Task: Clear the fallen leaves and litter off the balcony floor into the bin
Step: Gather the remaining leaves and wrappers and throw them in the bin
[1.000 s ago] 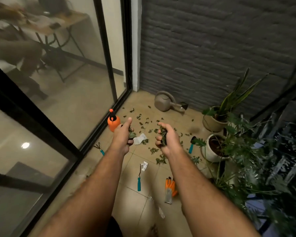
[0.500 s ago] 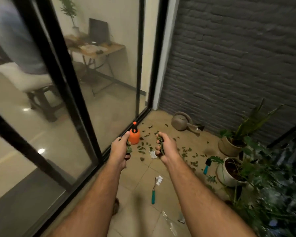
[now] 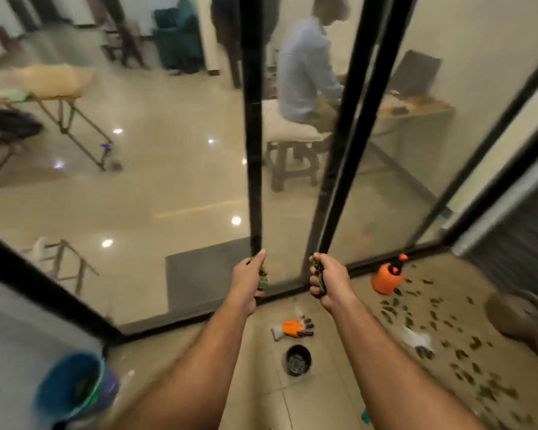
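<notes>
Head view | both hands (image 3: 330, 279) still clench leaves (image 3: 262, 278) | blue bin (image 3: 72, 387) now visible lower left

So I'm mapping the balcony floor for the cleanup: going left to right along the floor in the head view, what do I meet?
Blue bin → small black pot → orange sprayer → white litter scrap → tan watering can.

Both hands, left (image 3: 248, 279) and right (image 3: 327, 280), fisted, arms outstretched.
</notes>
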Available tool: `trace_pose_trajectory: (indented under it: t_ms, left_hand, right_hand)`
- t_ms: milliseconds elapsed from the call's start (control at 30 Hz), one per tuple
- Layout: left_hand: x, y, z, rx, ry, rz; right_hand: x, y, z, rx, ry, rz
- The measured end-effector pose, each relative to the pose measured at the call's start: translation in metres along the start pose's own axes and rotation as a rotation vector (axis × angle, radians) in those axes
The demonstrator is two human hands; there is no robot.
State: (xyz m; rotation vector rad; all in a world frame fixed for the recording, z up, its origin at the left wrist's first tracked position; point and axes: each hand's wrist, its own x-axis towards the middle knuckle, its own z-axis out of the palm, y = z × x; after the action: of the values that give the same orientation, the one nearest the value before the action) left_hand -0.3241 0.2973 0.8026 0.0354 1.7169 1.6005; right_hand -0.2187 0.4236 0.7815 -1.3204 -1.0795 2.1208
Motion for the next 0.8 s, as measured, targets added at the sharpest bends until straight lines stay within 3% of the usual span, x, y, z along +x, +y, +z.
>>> trace_pose_trajectory:
  t_ms: [433, 633, 800]
  left_hand:
    - [-0.035, -0.072, -0.175, -0.38, 0.54, -0.024]
    - [-0.058, -0.089, -0.26, -0.462, 0.642, -0.045]
    - [-0.072, -0.096, -0.349, -0.442, 0.631, -0.07]
  right_hand:
    - [-0.024, 0.097, 0.143, -0.405, -0.447, 0.192]
    - [-0.058, 0.153, 0.214, -0.497, -0.543, 0.222]
    - [-0.097, 0.202, 0.282, -0.523, -0.553, 0.255]
